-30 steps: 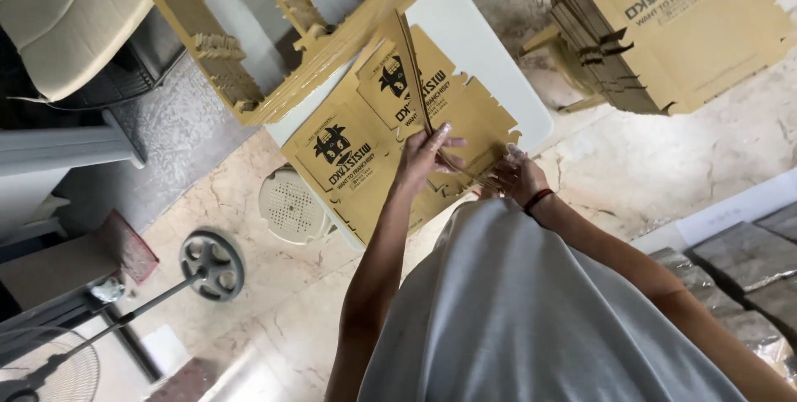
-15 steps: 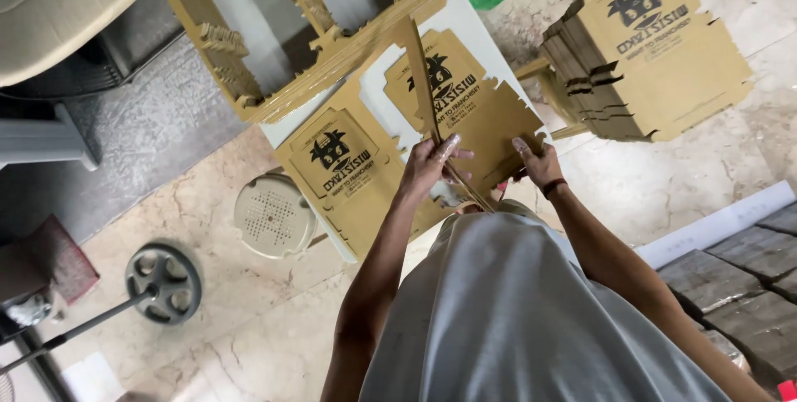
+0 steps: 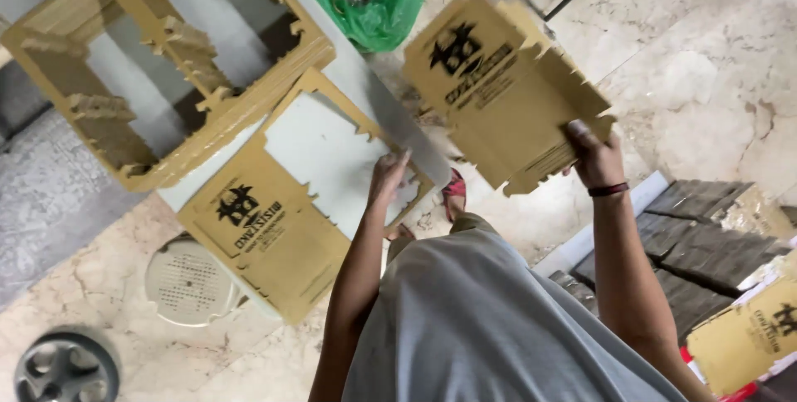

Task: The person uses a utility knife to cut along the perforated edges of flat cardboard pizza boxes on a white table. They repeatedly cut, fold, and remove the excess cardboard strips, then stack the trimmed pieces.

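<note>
2 hands: right hand (image 3: pixel 594 158) grips die-cut blank (image 3: pixel 501 95); left hand (image 3: pixel 388 179) presses cardboard frame (image 3: pixel 274 211), fingertips hidden.

Right hand (image 3: pixel 596 157) grips the lower edge of a die-cut cardboard blank (image 3: pixel 502 90), held clear of the table (image 3: pixel 353 78). Left hand (image 3: pixel 388 179) rests on a cardboard sheet (image 3: pixel 278 227) with a cut-out opening, lying on the table. A stack of cardboard frames (image 3: pixel 166 61) sits beside it. A green bag (image 3: pixel 386 12) stands on the floor just beyond the table. A round grille (image 3: pixel 187 281) lies below.
</note>
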